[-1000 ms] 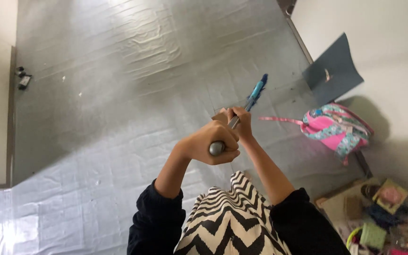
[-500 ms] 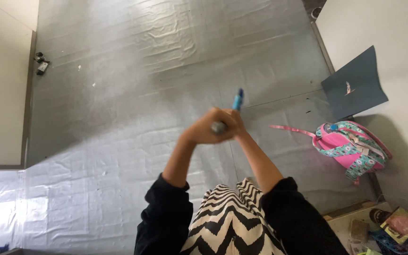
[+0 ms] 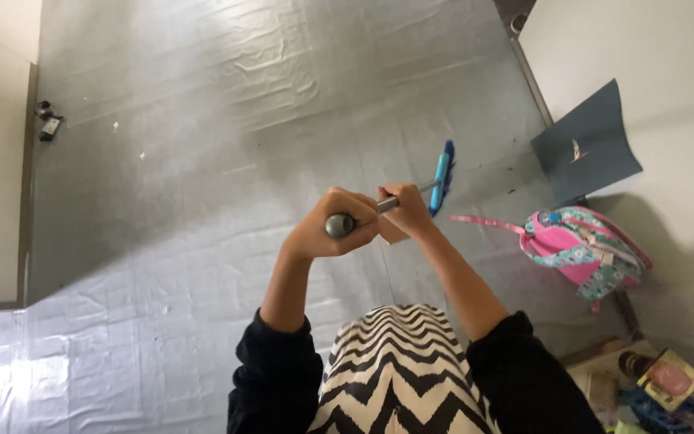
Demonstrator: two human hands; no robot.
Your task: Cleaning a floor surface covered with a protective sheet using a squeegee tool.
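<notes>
The broom [image 3: 411,193] stood over the middle of the floor [image 3: 202,120], its grey metal handle running from a rounded end cap near the person's chest out to a blue head that rested on the grey sheet towards the floor's right edge. The left hand [image 3: 332,229] was wrapped tight around the top of the handle, just below the cap. The right hand [image 3: 405,210] gripped the handle a little further along, touching the left. Both forearms came out of dark sleeves above a black-and-white zigzag garment [image 3: 399,370]. Beyond the broom head, a dark blue folder [image 3: 588,145] leaned against the wall at the right edge. Near it lay a pink and teal backpack [image 3: 584,249]. A small dark object [image 3: 46,120] sat by the left edge, well apart from the broom.
</notes>
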